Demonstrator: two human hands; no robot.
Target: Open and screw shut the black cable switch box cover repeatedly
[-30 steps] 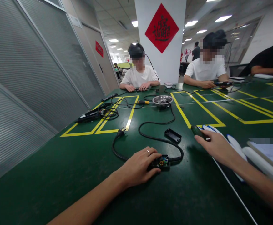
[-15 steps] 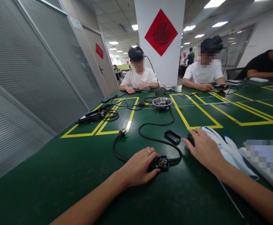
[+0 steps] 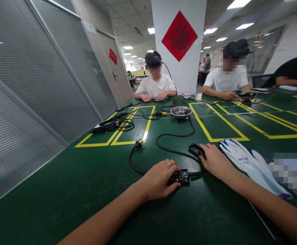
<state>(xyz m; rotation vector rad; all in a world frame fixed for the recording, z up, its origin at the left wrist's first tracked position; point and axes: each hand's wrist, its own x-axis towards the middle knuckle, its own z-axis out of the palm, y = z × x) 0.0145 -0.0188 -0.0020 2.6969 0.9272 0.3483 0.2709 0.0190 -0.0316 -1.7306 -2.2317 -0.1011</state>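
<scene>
On the green table, my left hand (image 3: pixel 161 178) is closed around the left end of an opened black power adapter (image 3: pixel 185 177), whose circuit board and copper coil show. A black cord (image 3: pixel 163 148) leaves the adapter's right end and curves away toward the bowl. Another length runs from the left, under my hand, to a two-pin plug (image 3: pixel 138 144). Up and right of the adapter, my right hand (image 3: pixel 214 159) grips the near end of a black plastic cover (image 3: pixel 195 149), its hollow side facing up. My right fingertips are partly hidden by the hand.
White-and-blue gloves (image 3: pixel 250 163) lie right of my right hand. Farther off are a metal bowl (image 3: pixel 181 112) with small dark parts, a yellow-handled screwdriver (image 3: pixel 160 113) and tangled black cables (image 3: pixel 124 124). Yellow tape (image 3: pixel 230 139) marks the table. Co-workers sit opposite.
My right hand has moved left from beside the gloves and taken hold of the cover. My left hand stays on the adapter. The whole view has shifted slightly.
</scene>
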